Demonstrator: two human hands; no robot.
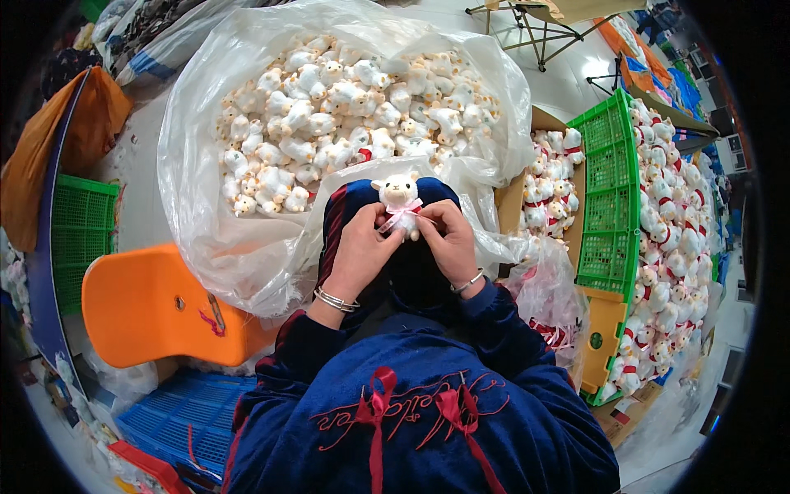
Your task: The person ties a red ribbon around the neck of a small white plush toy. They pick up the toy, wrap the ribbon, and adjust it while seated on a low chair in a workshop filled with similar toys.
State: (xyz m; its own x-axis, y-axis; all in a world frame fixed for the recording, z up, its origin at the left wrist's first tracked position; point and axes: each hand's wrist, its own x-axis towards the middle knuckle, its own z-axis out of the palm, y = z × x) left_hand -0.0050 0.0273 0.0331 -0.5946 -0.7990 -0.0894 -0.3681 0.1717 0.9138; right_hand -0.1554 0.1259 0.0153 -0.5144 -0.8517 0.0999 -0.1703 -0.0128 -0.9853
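Note:
A small white plush lamb [400, 191] is held upright over my lap, its face turned up toward me. Around its neck a pale pink ribbon [402, 216] forms a bow. My left hand [362, 249] closes on the lamb's left side, thumb by its lower body and fingers partly hidden behind it. On the other side, the thumb and forefinger of my right hand [451, 240] pinch the ribbon beside the bow. Each wrist wears silver bangles.
Ahead lies a large clear plastic bag [189, 140] heaped with plush lambs. To the right are a cardboard box [580, 185] and a green crate [609, 189] with red-ribboned lambs. An orange chair [140, 305] holding small scissors [216, 314] and a blue crate [185, 416] stand left.

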